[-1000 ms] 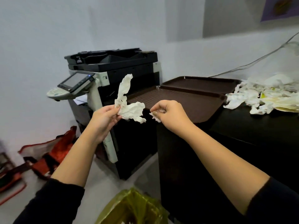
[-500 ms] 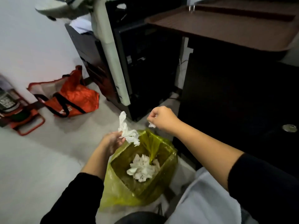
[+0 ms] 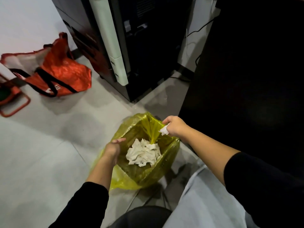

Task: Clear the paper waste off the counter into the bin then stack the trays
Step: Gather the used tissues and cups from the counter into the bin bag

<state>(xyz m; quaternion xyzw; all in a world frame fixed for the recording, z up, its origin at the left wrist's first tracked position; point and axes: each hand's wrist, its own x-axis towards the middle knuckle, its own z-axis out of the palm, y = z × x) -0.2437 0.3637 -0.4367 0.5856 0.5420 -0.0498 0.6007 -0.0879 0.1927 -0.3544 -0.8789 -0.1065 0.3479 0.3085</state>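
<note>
Fingers (image 3: 166,120) of the right hand (image 3: 175,127) pinch a light, soft paper scrap (image 3: 164,131) over the yellow-lined bin (image 3: 169,155); left hand (image 3: 113,148) fingers lie loosely apart, empty.

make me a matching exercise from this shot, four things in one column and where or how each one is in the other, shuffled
Things:
1. left hand
2. right hand
3. paper heap
4. orange bag

States:
A. lying on the floor beside the copier
B. pinching a small paper scrap over the bin
C. resting inside the yellow bin liner
D. fingers straight, holding nothing, at the bin's rim

Pairs: 1-D, 2-B, 3-C, 4-A
</note>
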